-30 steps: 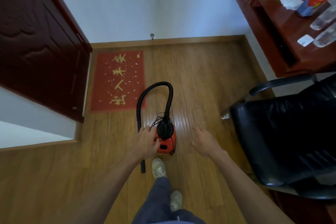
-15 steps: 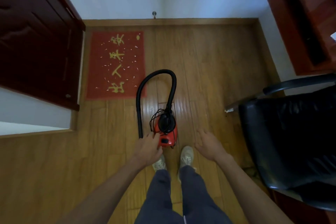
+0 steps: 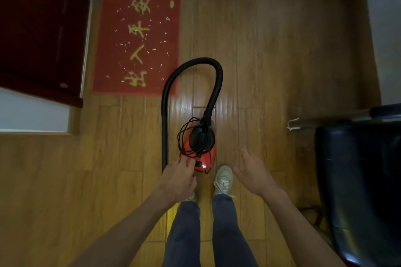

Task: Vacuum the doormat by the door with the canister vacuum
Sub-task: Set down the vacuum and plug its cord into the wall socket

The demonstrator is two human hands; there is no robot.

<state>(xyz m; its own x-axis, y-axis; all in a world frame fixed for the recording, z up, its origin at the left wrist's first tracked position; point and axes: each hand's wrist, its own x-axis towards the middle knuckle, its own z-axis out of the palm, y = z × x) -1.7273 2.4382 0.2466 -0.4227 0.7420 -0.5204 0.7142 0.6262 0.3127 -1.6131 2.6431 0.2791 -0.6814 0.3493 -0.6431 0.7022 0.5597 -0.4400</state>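
Note:
A small red canister vacuum (image 3: 206, 158) with a black top stands on the wooden floor just in front of my feet. Its black hose (image 3: 195, 65) arches up and comes back down along its left side. A loose black cord (image 3: 184, 136) lies coiled over the canister. The red doormat (image 3: 138, 43) with gold characters and white scraps lies at the far left beside the dark door (image 3: 41, 26). My left hand (image 3: 179, 178) hovers at the canister's near left corner, fingers loosely bent, holding nothing. My right hand (image 3: 251, 171) is open to the right of the vacuum.
A black office chair (image 3: 358, 180) fills the right side, its armrest reaching toward the middle. A scrap of white paper (image 3: 293, 124) lies on the floor by the chair. White walls with a wooden skirting board close the far end.
The view has tilted down and come closer to the vacuum. Both feet now stand together behind the canister. Both hands stay low, either side of the canister's near end.

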